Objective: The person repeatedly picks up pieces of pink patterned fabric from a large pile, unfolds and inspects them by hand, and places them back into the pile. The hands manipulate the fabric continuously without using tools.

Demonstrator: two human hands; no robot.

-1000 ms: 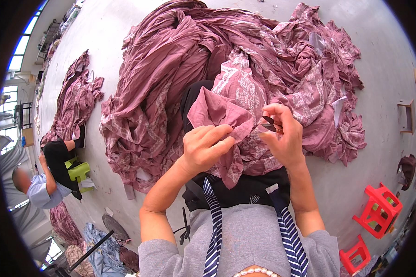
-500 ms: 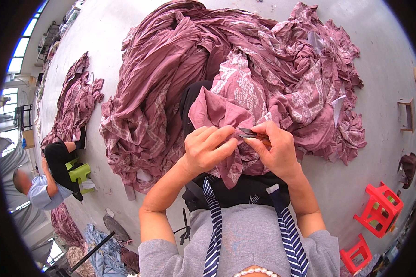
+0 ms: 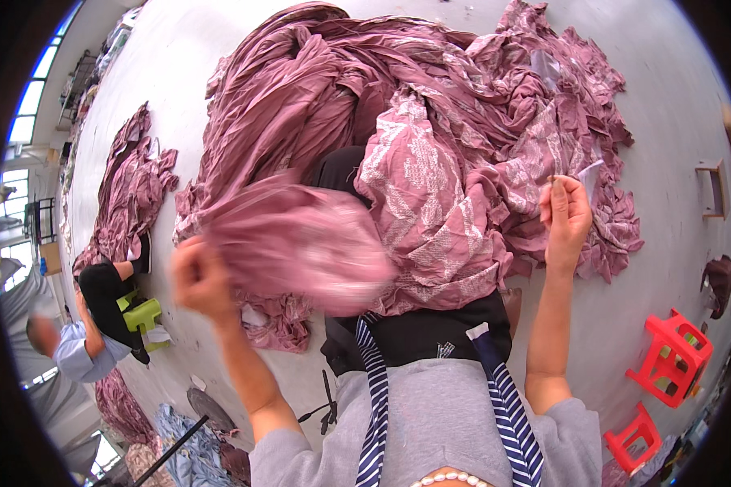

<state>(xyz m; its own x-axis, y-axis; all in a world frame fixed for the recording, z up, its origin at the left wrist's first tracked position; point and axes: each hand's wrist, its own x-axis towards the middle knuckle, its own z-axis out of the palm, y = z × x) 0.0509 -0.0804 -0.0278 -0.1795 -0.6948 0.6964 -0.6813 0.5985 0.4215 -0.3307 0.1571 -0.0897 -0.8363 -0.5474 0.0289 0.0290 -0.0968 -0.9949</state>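
My left hand (image 3: 201, 280), smeared by motion, is closed on the edge of a dusty-pink cloth piece (image 3: 300, 243). That piece stretches blurred across my lap toward the right. Raised at the right, my right hand (image 3: 567, 217) has its fingers pressed together, with a small dark tip showing at the fingertips. It looks like the thread snips seen earlier, mostly hidden by the fingers. Patterned pink fabric (image 3: 422, 203) with white markings lies over my knees and joins a large crumpled heap (image 3: 317, 89) on the floor before me.
A person in a light-blue top (image 3: 85, 349) sits at the left by a green stool (image 3: 142, 315), near another pink cloth pile (image 3: 126, 195). Red plastic stools (image 3: 672, 357) stand at the right. Blue cloth (image 3: 188, 446) lies at lower left, near a black pole (image 3: 170, 453).
My hands have moved apart from close together at the middle. The left swung left, pulling the plain pink cloth along; the right rose to the right, away from the fabric.
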